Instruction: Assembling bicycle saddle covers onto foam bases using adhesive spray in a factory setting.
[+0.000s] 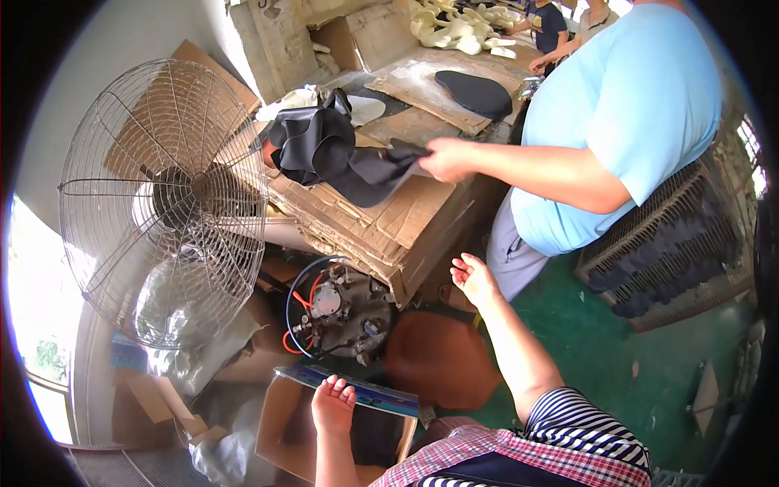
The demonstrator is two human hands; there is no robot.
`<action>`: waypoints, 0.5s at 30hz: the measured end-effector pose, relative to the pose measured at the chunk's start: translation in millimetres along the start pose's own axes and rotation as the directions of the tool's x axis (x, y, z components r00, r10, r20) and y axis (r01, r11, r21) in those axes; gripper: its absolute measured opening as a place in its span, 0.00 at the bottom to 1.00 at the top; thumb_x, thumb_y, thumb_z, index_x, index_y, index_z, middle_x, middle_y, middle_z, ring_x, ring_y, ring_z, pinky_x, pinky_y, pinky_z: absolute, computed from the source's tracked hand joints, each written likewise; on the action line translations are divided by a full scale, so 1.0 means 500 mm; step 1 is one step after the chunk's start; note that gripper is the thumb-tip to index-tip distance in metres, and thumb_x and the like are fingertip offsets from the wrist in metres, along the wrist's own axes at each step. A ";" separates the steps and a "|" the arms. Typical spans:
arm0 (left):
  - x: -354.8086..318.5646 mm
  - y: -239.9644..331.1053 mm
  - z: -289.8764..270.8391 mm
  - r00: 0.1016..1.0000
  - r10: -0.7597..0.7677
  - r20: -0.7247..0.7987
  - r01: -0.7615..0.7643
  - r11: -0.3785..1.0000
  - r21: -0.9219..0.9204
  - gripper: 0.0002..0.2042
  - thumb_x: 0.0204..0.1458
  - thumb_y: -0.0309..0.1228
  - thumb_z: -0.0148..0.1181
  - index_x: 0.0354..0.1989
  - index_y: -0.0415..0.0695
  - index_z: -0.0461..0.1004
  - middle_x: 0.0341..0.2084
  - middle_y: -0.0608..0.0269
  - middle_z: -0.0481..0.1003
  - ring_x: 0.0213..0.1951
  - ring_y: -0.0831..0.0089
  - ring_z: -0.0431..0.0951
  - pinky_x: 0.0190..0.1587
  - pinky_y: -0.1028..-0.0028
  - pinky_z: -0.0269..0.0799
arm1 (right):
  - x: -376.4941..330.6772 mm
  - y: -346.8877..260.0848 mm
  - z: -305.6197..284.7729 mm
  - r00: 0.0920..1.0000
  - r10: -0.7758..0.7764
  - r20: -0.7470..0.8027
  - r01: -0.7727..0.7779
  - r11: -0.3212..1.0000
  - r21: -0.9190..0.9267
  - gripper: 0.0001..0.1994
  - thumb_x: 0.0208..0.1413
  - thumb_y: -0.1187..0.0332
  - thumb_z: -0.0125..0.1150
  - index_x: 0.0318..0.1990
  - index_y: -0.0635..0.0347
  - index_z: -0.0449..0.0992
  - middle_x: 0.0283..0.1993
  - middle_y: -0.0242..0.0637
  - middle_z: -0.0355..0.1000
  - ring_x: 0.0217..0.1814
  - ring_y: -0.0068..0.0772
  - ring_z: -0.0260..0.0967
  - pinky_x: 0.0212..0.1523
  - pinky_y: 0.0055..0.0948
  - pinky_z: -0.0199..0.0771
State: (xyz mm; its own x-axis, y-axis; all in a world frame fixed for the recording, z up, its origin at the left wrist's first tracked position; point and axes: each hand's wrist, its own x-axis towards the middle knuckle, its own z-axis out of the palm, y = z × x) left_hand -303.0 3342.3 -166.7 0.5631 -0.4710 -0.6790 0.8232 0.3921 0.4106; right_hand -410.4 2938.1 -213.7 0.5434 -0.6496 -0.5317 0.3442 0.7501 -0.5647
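My right hand (475, 277) is held out palm up, its fingers loosely bent and apart, with nothing in it. It is nearest to the table's front corner and the co-worker's trousers. My left hand (333, 403) is curled closed, above a cardboard box (284, 438) with a blue printed edge; I see nothing in it. Across from me a co-worker in a light blue shirt (617, 105) grips one end of a black, flexible sheet-like piece (369, 174). More folded black material (308, 134) lies at its other end on the cardboard-covered table (406, 215).
A large wire-caged fan (199, 191) stands on the left. Below the table are a dark machine with hoses (345, 312) and a brown stool seat (442, 361). A rack with dark pieces (673, 252) is at right. Other people and pale pieces (462, 28) are at the far end.
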 end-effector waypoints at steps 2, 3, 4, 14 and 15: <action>0.008 0.000 0.013 1.000 -0.001 0.024 0.001 1.000 0.003 0.10 0.51 0.37 0.51 0.33 0.44 0.73 0.27 0.63 0.75 0.30 0.65 0.75 0.35 0.68 0.72 | -0.021 -0.005 -0.003 1.000 -0.001 0.012 0.002 1.000 -0.020 0.07 0.55 0.69 0.54 0.41 0.54 0.68 0.35 0.40 0.72 0.30 0.36 0.71 0.32 0.33 0.72; 0.008 -0.002 0.023 0.999 -0.005 0.032 0.005 1.000 0.005 0.09 0.53 0.36 0.49 0.33 0.44 0.72 0.27 0.63 0.74 0.29 0.65 0.74 0.34 0.69 0.71 | -0.035 -0.009 -0.004 1.000 -0.007 0.013 0.008 1.000 -0.025 0.07 0.55 0.69 0.54 0.41 0.54 0.68 0.35 0.40 0.72 0.30 0.36 0.71 0.32 0.33 0.72; 0.009 -0.004 0.032 0.999 -0.008 0.040 0.008 1.000 0.006 0.09 0.54 0.35 0.47 0.34 0.44 0.71 0.27 0.64 0.74 0.29 0.65 0.74 0.34 0.69 0.70 | -0.049 -0.013 -0.003 1.000 -0.008 0.018 0.009 0.998 -0.056 0.07 0.55 0.69 0.53 0.41 0.54 0.68 0.35 0.39 0.72 0.30 0.36 0.71 0.31 0.33 0.72; -0.037 0.023 0.068 0.962 0.243 0.123 -0.268 0.925 0.268 0.08 0.51 0.32 0.51 0.38 0.45 0.70 0.27 0.64 0.74 0.26 0.70 0.75 0.29 0.73 0.73 | -0.257 -0.099 0.078 0.955 -0.206 0.216 0.267 0.910 -0.316 0.10 0.55 0.68 0.52 0.44 0.57 0.67 0.36 0.36 0.72 0.33 0.28 0.70 0.33 0.26 0.71; -0.052 0.041 0.077 0.945 0.286 0.158 -0.319 0.912 0.258 0.07 0.52 0.30 0.52 0.37 0.44 0.70 0.27 0.63 0.74 0.26 0.71 0.75 0.28 0.74 0.73 | -0.285 -0.111 0.090 0.936 -0.255 0.241 0.325 0.889 -0.322 0.10 0.56 0.69 0.52 0.44 0.57 0.67 0.36 0.35 0.72 0.33 0.27 0.70 0.34 0.25 0.71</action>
State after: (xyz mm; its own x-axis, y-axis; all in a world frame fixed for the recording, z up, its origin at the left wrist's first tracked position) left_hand -297.7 3332.1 -117.3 0.7789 -0.4582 -0.4281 0.5900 0.3039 0.7481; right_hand -472.6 2994.5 -78.4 0.6056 -0.7698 -0.2017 0.2360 0.4158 -0.8783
